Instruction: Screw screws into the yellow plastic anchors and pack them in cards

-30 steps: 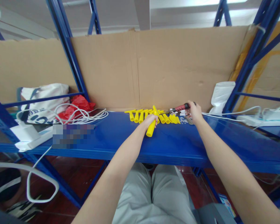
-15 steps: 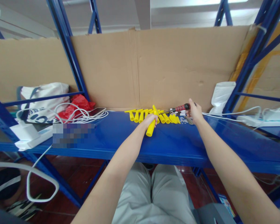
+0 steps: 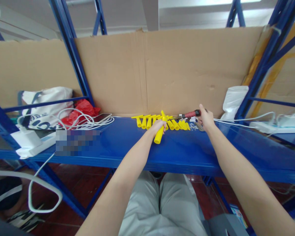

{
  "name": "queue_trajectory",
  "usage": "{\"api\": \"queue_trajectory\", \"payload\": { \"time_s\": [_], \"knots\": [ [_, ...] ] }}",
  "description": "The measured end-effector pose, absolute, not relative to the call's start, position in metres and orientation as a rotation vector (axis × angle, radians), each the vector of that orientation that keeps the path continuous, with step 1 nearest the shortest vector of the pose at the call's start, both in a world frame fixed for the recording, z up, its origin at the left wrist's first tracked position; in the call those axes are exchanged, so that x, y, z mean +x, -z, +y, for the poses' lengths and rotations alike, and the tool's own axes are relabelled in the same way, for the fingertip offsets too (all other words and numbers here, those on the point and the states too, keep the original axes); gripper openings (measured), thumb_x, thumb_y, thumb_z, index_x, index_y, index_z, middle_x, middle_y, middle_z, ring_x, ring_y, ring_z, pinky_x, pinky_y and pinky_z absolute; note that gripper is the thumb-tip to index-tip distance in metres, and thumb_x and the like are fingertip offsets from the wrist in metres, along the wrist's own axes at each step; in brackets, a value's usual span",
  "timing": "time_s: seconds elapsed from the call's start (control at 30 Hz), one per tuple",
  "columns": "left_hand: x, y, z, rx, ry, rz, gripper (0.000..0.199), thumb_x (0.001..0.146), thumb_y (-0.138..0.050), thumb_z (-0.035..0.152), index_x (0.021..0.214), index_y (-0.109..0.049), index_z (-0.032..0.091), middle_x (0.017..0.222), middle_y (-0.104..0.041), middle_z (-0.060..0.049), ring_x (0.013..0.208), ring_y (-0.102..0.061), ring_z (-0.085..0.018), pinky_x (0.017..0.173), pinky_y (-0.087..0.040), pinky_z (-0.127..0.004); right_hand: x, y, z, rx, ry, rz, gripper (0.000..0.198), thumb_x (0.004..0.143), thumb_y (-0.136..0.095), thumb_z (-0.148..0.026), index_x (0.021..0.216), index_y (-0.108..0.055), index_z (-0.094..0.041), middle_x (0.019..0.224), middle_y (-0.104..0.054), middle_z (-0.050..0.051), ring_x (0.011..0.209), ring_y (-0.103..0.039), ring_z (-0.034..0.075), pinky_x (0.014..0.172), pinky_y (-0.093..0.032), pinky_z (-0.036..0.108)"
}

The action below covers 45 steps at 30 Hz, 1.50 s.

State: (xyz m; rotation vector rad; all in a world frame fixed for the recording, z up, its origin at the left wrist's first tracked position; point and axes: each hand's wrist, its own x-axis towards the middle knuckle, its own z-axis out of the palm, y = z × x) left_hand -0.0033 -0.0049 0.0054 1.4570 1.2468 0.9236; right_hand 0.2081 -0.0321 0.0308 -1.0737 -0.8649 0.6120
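Observation:
My left hand (image 3: 159, 126) is wrapped round a yellow T-shaped plastic tube (image 3: 158, 137), whose round end faces me. From the right, my right hand (image 3: 206, 118) grips the end of a red and black screwdriver (image 3: 192, 114). The screwdriver lies nearly level, with its shaft pointing left at the head of the tube; I cannot tell whether the tip touches it. Behind my left hand stands a row of similar yellow pieces (image 3: 143, 124). Smaller yellow parts (image 3: 184, 125) and small white bits (image 3: 193, 126) lie below the screwdriver.
Cardboard (image 3: 186, 65) walls off the back of the blue shelf (image 3: 127, 144). White cables (image 3: 95, 123), a red plastic bag (image 3: 84, 109) and a power strip (image 3: 42, 145) occupy the left. A white packet (image 3: 234, 101) leans by the right post; another power strip (image 3: 272, 127) lies beyond.
The screwdriver's handle now shows a plainer red side, so it has turned about its length. Both hands and the yellow tube stay nearly where they were.

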Motion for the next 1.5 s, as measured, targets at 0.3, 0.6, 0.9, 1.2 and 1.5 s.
{"api": "queue_trajectory", "payload": {
  "time_s": [0.3, 0.6, 0.9, 1.2, 1.5],
  "knots": [
    [-0.004, -0.008, -0.007, 1.465, -0.918, 1.248, 0.013, 0.062, -0.048, 0.006, 0.07, -0.053, 0.015, 0.042, -0.045, 0.003, 0.036, -0.045, -0.009, 0.04, -0.041, -0.019, 0.203, -0.037, -0.038, -1.184, -0.654, -0.815, 0.02, 0.084, -0.054, -0.031, 0.07, -0.046, -0.02, 0.043, -0.042, -0.006, 0.033, -0.038, 0.009, 0.028, -0.025, 0.019],
    [-0.004, -0.007, -0.006, 1.476, -0.925, 1.249, 0.015, 0.064, -0.05, 0.007, 0.076, -0.056, 0.015, 0.043, -0.046, 0.004, 0.037, -0.046, -0.009, 0.044, -0.045, -0.021, 0.203, -0.035, -0.038, -1.147, -0.604, -0.825, 0.025, 0.083, -0.054, -0.025, 0.062, -0.04, -0.022, 0.035, -0.03, -0.009, 0.03, -0.027, 0.007, 0.028, -0.019, 0.019],
    [-0.004, -0.011, -0.012, 1.478, -0.903, 1.258, 0.021, 0.064, -0.048, 0.005, 0.08, -0.057, 0.014, 0.042, -0.045, 0.004, 0.034, -0.043, -0.009, 0.039, -0.04, -0.019, 0.208, -0.03, -0.031, -1.163, -0.513, -0.893, 0.031, 0.08, -0.059, -0.043, 0.066, -0.044, -0.02, 0.039, -0.036, -0.008, 0.033, -0.032, 0.007, 0.03, -0.021, 0.019],
    [-0.003, -0.011, -0.013, 1.489, -0.913, 1.207, 0.018, 0.065, -0.045, 0.004, 0.075, -0.054, 0.015, 0.042, -0.043, 0.005, 0.036, -0.044, -0.01, 0.041, -0.04, -0.02, 0.2, -0.038, -0.036, -1.134, -0.589, -0.773, 0.017, 0.082, -0.054, -0.025, 0.068, -0.044, -0.021, 0.039, -0.035, -0.008, 0.032, -0.031, 0.007, 0.029, -0.02, 0.019],
    [-0.002, -0.008, -0.009, 1.482, -0.939, 1.189, 0.018, 0.06, -0.049, 0.007, 0.074, -0.055, 0.016, 0.046, -0.047, 0.003, 0.038, -0.047, -0.01, 0.043, -0.042, -0.021, 0.201, -0.045, -0.041, -1.066, -0.563, -0.619, 0.015, 0.085, -0.044, -0.02, 0.07, -0.042, -0.021, 0.042, -0.036, -0.008, 0.034, -0.032, 0.007, 0.03, -0.022, 0.018]
  ]
}}
